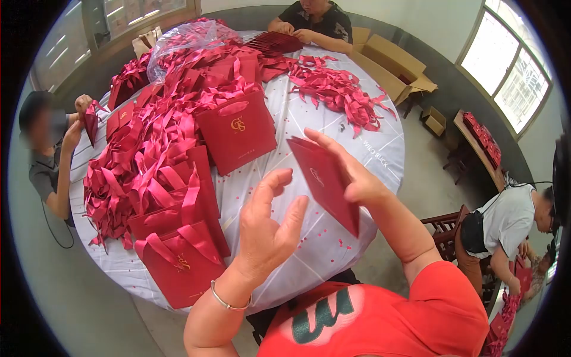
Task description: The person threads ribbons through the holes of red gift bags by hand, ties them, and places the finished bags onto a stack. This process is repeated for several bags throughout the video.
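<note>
My right hand (357, 175) grips a dark red paper gift bag (321, 184) by its far side, thumb on the near face. The bag is tilted above the table, with small pale lettering on its face. To its left, my left hand (267, 229) is raised with fingers apart, holding nothing and not touching the bag. A red gift bag with a gold logo (238, 134) stands beyond my left hand. Another such bag (184, 268) with ribbon handles leans against more bags at the near left.
A round table (291, 238) with a pale cloth bears a large heap of ribbon-handled bags (143, 172). Loose pink-red ribbons (342, 89) lie at the far right. Co-workers sit at the left (47, 143) and far side (315, 24). Open cardboard boxes (386, 59) stand behind.
</note>
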Available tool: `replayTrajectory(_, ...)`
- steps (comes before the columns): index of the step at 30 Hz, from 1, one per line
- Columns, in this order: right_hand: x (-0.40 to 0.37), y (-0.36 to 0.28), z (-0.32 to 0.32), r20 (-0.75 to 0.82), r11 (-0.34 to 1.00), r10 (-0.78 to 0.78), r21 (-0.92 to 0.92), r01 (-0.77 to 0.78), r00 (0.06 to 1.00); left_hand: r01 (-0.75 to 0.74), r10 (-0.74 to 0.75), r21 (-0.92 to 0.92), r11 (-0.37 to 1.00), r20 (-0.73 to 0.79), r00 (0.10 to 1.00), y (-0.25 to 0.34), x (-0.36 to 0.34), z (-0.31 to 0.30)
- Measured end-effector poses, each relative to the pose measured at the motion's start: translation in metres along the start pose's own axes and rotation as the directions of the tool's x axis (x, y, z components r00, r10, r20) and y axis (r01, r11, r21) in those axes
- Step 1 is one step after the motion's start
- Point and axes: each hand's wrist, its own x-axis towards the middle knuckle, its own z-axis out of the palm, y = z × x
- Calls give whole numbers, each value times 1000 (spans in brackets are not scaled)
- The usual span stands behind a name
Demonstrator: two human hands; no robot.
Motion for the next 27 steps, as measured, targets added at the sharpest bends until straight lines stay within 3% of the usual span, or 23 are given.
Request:
replayTrajectory(2,-4,0,12,-86,954,-53,-299,25,995,81,-86,-311,947,-3,996,5,-1,5)
replayTrajectory(3,-5,-3,20,-116,889,-62,-457,2,991,36,-61,-372,928,-56,997,5,-1,9)
replayTrajectory(4,-6,-4,27,-142,799,-76,-601,-25,987,40,-66,-366,930,-58,996,2,0,9)
replayTrajectory(6,-5,2,31,-187,822,-77,-568,-44,979,-22,-8,-293,956,-98,995,-2,2,6)
replayTrajectory(8,-5,12,29,-220,683,-187,-730,-34,957,9,-33,-288,958,-80,996,-1,4,1)
replayTrajectory(10,-7,12,30,-223,663,-198,-748,-37,954,131,-142,-246,960,-27,990,8,7,-7)
replayTrajectory(14,-8,12,21,-211,659,-207,-752,-23,955,51,-81,-161,986,-183,980,-10,8,-6)
replayTrajectory(17,-12,10,14,-222,622,-305,-783,17,926,134,-146,-75,988,-190,971,-12,10,-7)
replayTrajectory(20,-17,0,12,-259,675,-267,-738,-12,928,176,-183,-57,983,-179,967,-13,9,-4)
replayTrajectory(23,-22,7,2,-266,646,-310,-764,-3,913,233,-231,2,973,-117,966,-14,7,-1)
replayTrajectory(27,-26,15,-6,-250,631,-391,-774,60,886,165,-156,61,984,-132,979,-21,5,6)
